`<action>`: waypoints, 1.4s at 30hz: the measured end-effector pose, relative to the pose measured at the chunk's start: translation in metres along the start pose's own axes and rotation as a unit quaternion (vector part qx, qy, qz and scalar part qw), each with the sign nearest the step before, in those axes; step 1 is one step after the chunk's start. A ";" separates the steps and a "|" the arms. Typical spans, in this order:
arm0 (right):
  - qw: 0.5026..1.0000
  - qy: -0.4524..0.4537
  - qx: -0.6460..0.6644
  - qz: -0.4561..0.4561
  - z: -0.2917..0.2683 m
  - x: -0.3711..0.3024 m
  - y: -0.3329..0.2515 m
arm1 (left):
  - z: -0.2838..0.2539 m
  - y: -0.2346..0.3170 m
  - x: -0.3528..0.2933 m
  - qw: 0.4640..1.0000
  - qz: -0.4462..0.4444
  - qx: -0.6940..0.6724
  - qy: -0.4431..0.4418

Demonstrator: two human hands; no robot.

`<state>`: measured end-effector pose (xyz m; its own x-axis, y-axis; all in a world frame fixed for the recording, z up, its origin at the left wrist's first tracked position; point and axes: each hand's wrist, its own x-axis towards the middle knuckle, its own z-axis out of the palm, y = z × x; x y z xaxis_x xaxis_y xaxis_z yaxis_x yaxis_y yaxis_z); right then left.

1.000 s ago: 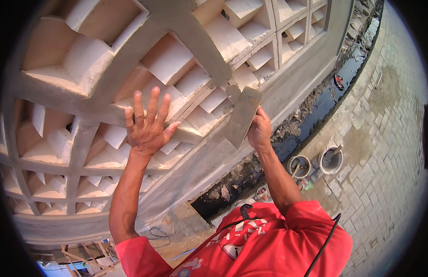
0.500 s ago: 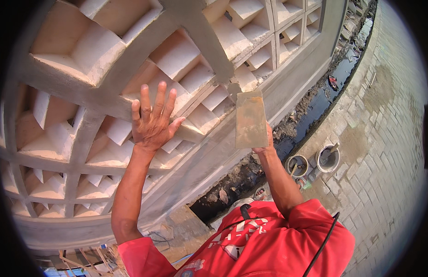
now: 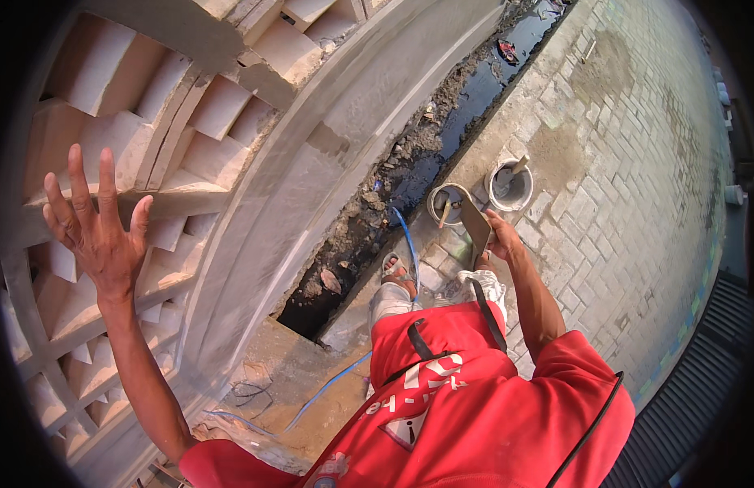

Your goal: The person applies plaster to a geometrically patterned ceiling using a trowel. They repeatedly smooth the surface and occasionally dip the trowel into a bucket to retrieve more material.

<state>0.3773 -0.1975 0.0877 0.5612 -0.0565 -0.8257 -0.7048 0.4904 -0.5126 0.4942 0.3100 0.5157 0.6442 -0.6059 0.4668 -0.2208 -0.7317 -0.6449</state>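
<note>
My left hand [image 3: 104, 232] is spread open against the wall of pale openwork vent blocks [image 3: 121, 69], its fingers stretched out and nothing in it. My right hand [image 3: 502, 236] grips a flat rectangular plastering trowel [image 3: 476, 223], now tilted nearly edge-on to my view. The trowel hangs beside the rim of a pale bucket [image 3: 433, 208] that holds grey mix and a tool with a wooden handle. A second bucket [image 3: 490, 180], also with grey mix and a handled tool, stands just to the right of it.
Between wall and paving runs a ditch [image 3: 466, 102] of dark water and rubble. Its deep open end [image 3: 300, 317] lies left of my sandalled foot [image 3: 397, 272]. A blue hose [image 3: 328, 389] crosses the ground. Grey paving blocks [image 3: 629, 187] spread to the right.
My view has swung toward the ground and right. My right hand has lowered the trowel from the wall to beside the buckets. My left hand stays spread at the wall.
</note>
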 end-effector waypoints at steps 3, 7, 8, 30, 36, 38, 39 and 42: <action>0.991 0.024 -0.086 0.100 -0.075 0.082 0.043 | -0.019 0.063 -0.017 1.000 -0.016 -0.020 -0.003; 0.933 0.062 -0.356 -0.003 -0.119 0.194 0.086 | 0.004 0.238 -0.113 0.878 -0.218 -0.359 -0.229; 0.880 0.021 -0.469 -0.073 -0.119 0.220 0.085 | -0.003 0.320 -0.182 0.740 -0.197 -0.344 -0.544; 0.513 -0.065 -0.843 -0.151 -0.074 0.424 0.198 | -0.405 0.788 -0.397 0.020 -0.742 -0.277 -0.610; 0.627 -0.094 -0.767 -0.098 -0.106 0.402 0.108 | -0.378 0.754 -0.415 0.073 -0.768 -0.287 -0.568; 0.756 -0.135 -0.639 0.036 -0.107 0.360 0.045 | -0.366 0.745 -0.406 0.119 -0.758 -0.287 -0.574; 0.812 -0.155 -0.555 0.097 -0.108 0.333 0.017 | -0.358 0.735 -0.404 0.175 -0.745 -0.297 -0.572; 0.936 -0.258 -0.194 0.143 -0.124 0.265 -0.038 | -0.313 0.692 -0.392 0.107 -0.758 -0.323 -0.557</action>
<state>0.4989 -0.3393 -0.1405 0.3904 0.5051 -0.7697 -0.9062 0.0632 -0.4181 -0.1408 -0.0569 0.0758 -0.0930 0.5103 -0.8549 0.9823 0.1874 0.0051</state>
